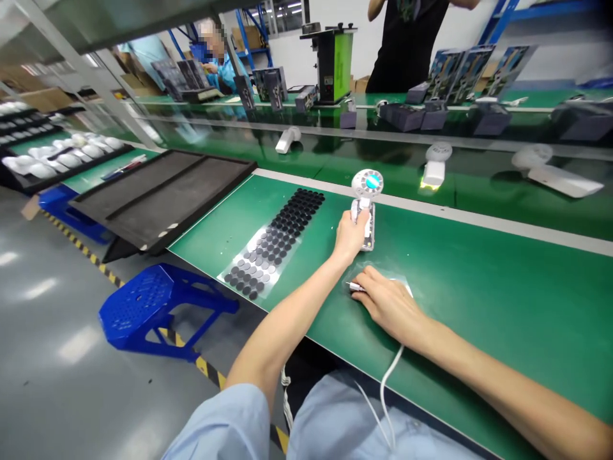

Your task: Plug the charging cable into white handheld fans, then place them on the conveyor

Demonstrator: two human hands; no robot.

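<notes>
A long green worktop (479, 294) fills the near view, and past its pale edge strip a dark conveyor belt (335, 153) carries several white handheld fans, one lying at (435, 167). Beyond the belt stands a second bench with dark boxes and printed cartons; a person in black stands behind it and another person sits at the far left. On the left a large black tray (163, 195) juts over the worktop's end, above a blue stool (148, 306) on the grey floor.

Nearer lies a clear sheet of black round pads (275, 239); its near end shows bare spots, so by my judgement some pads are already used and most are left.

The small fan (366, 198) rests on the worktop just short of the belt, its handle open and not yet closed up. The left hand (350, 235) has its grip closed round that handle. The right hand (390, 303) rests close beside, fingers curled over a thin tool (354, 287) whose tip pokes out leftward, and a white cable (387, 377) trails from beneath it to the lap.
</notes>
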